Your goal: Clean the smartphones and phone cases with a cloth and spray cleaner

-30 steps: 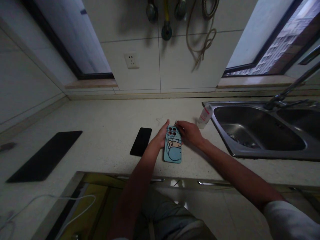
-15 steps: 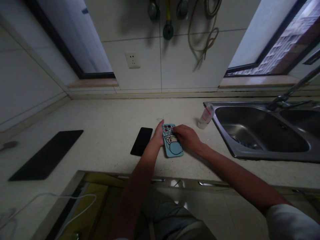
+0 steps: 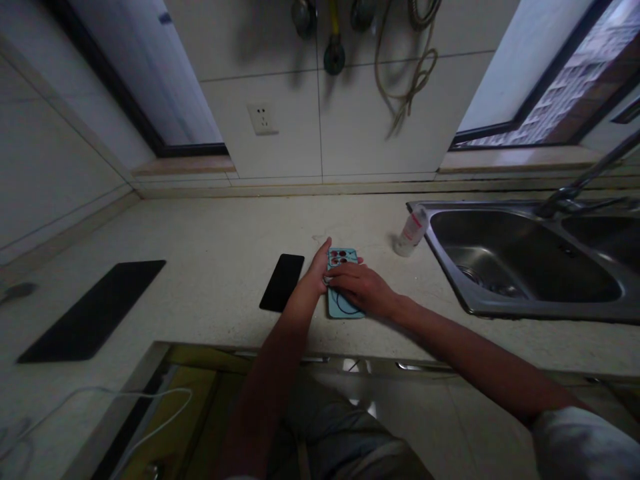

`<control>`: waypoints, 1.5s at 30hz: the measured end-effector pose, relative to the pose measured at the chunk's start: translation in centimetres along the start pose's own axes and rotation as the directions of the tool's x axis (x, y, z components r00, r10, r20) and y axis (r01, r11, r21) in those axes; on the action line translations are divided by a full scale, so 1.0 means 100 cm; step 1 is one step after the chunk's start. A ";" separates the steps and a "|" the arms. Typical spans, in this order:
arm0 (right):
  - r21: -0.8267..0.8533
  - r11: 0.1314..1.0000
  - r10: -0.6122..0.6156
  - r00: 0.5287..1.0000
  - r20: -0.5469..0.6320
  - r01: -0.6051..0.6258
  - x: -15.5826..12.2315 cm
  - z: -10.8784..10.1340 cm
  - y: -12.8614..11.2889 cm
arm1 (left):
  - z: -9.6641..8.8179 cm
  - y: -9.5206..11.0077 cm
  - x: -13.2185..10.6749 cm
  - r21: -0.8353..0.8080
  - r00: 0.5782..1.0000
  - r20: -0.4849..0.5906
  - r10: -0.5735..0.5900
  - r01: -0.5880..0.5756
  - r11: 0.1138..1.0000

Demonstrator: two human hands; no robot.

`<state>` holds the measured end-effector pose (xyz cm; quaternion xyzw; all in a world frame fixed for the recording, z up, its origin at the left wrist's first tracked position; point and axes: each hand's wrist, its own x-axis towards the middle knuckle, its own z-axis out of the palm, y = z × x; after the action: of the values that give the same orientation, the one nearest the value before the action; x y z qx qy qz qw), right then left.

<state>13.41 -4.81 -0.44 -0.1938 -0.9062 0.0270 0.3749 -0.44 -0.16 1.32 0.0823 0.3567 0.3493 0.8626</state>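
My left hand (image 3: pixel 319 268) holds a light blue phone case (image 3: pixel 344 308) with a cartoon drawing on its back. The thumb runs along the case's left edge, and fingertips show past its right edge; the other fingers are hidden beneath. Reddish tones show through the round camera holes near the top. Across the middle of the case lies my right hand (image 3: pixel 361 288), its fingers bent and touching the left edge beside my left palm. A black smartphone (image 3: pixel 283 283) rests on the counter just left of my left hand, dark side up.
A clear plastic cup (image 3: pixel 412 232) with a pink band stands on the pale counter (image 3: pixel 210 253) near the steel sink (image 3: pixel 520 260). A black flat mat (image 3: pixel 95 310) lies at left, and a white cable (image 3: pixel 150 395) hangs below it. A wall socket (image 3: pixel 262 120) is behind.
My right hand has moved from the camera holes down and left across the case, now covering its cartoon. The case has shifted slightly right in my left hand.
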 end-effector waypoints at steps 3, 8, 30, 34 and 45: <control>-0.044 0.999 -0.024 0.998 -0.058 0.021 0.002 -0.001 0.006 | 0.001 -0.002 0.001 0.006 0.999 -0.012 -0.046 0.046 0.999; -0.101 0.988 0.105 0.990 -0.097 -0.115 -0.001 -0.006 0.024 | 0.000 -0.003 0.002 -0.044 1.000 0.002 -0.017 0.017 0.999; -0.046 0.999 0.038 0.961 0.275 -0.026 0.004 -0.008 -0.018 | -0.013 0.011 -0.001 -0.085 0.961 -0.044 0.273 -0.276 0.958; 0.048 0.996 -0.092 0.948 0.304 0.081 0.005 -0.011 -0.020 | -0.017 0.012 0.002 -0.091 0.961 -0.035 0.273 -0.275 0.957; 0.218 0.975 -0.041 0.919 0.392 -0.049 0.018 -0.058 0.002 | -0.025 0.021 0.005 -0.209 0.953 -0.065 0.297 -0.304 0.929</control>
<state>16.31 -4.50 4.91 -0.1429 -0.9537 0.1680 0.2043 -3.00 1.45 0.01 0.0356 0.3135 0.5151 0.7970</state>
